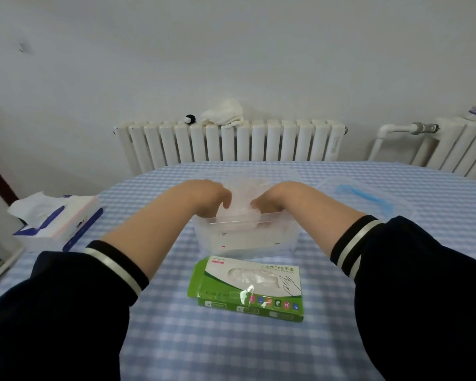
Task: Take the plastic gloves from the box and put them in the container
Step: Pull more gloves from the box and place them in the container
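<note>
While both hands dip into the clear container (245,237), left hand (206,198) and right hand (272,200) each grip bunched plastic gloves (241,199), fingertips hidden, green box (248,290) nearer on the table (204,347)

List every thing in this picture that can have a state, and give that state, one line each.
container: open, lid off
plastic gloves: held inside the container
left hand: gripping the gloves
right hand: gripping the gloves
glove box: lying flat, window torn open
lid: off, on the table
tissue box: open, tissue sticking out
</note>
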Demonstrator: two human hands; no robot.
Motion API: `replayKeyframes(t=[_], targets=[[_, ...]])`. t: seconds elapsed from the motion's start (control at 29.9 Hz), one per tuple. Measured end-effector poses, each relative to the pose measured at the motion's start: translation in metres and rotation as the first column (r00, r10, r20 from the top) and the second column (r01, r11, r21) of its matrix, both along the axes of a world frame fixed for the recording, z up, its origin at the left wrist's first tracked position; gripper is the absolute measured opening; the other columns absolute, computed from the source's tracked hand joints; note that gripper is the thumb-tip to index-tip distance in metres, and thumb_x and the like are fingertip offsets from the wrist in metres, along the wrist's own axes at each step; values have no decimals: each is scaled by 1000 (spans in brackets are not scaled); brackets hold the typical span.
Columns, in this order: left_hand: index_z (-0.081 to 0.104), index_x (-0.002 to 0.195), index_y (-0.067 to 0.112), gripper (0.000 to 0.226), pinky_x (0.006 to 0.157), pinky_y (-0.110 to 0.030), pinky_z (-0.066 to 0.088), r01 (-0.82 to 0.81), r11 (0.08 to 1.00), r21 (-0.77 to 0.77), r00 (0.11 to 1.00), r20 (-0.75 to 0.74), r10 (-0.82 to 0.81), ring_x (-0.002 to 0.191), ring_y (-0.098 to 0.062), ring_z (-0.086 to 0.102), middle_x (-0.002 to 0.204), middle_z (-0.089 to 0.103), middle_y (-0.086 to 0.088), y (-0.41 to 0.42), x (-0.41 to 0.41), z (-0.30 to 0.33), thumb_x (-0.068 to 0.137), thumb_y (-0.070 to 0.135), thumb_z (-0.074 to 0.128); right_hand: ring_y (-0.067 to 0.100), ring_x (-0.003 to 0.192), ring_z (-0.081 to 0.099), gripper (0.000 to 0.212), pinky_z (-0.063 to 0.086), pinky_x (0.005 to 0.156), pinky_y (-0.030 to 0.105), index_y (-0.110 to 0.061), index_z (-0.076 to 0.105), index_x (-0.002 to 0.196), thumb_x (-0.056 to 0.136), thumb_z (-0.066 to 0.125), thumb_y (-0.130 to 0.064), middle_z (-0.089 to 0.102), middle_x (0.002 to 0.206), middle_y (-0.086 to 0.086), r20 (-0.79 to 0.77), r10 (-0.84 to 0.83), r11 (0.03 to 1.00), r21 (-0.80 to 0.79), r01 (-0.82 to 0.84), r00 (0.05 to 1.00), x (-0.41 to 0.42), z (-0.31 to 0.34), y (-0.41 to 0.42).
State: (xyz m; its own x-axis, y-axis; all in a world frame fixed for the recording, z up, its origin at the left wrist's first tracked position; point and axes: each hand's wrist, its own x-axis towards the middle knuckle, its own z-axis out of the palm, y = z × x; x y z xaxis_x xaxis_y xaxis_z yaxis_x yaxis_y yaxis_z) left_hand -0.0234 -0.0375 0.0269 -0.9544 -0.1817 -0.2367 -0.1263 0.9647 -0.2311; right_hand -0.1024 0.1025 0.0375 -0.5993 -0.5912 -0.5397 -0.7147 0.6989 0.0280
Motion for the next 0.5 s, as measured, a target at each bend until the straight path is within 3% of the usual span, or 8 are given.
replayKeyframes(t=[0.07,0.2,0.33,0.5], targets=[[44,138,29,47,97,-31,41,-89,996,15,991,106,87,117,-21,50,135,50,1,-1,-5,-1,95,12,52,19,100,46,45,38,95,33,-15,42,140,100,49,-34,49,138,4,14,31,999,-28,-31,999,-1,0,3],[37,146,25,53,105,-33,39,-104,994,43,986,136,98,125,-23,48,141,47,0,3,-10,-1,97,11,51,19,102,57,49,46,92,33,-20,57,123,86,64,-52,61,123,0,-50,78,984,-155,-85,996,-10,0,11],[37,146,23,57,102,-32,39,-84,992,92,993,96,75,123,-22,48,140,49,0,6,-10,4,94,13,57,20,127,47,77,37,105,34,-18,37,145,84,65,-54,47,144,-2,-107,21,940,-335,-56,994,-8,12,28],[29,151,23,69,98,-32,40,-59,988,146,994,105,43,118,-22,49,137,50,-1,10,-11,10,92,17,63,17,126,49,62,40,100,33,-22,43,141,88,65,-45,50,141,-5,-247,-97,808,-585,-69,964,4,27,46]])
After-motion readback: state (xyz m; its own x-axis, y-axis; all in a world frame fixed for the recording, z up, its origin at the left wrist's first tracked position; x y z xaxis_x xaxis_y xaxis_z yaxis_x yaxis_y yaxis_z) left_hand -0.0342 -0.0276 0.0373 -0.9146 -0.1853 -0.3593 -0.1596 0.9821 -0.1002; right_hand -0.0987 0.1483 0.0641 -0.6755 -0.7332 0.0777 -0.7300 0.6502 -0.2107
